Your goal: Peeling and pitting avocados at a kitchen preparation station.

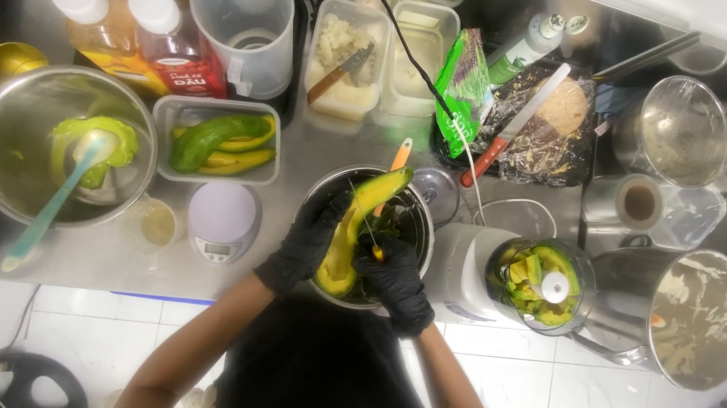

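Head view, centre of frame
Left hand (305, 247): black-gloved, curled around long halved green avocado (359, 230), gripping its left side.
Right hand (394, 275): black-gloved, clenched on orange-handled tool (394, 167), touching avocado's flesh.
Avocado: held above round steel bowl (415, 223), lower centre.

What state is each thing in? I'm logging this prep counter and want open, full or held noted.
Left hand: gloved, gripping the avocado half.
Right hand: gloved, gripping an orange-handled tool.
Avocado half: held over the metal bowl, pit gone.
Metal bowl: open.
Blender cup: uncovered, filled with avocado pieces.
Large steel bowl: holds green mash and a spatula.
Plastic tray: holds avocado pieces.
Two bottles: capped.
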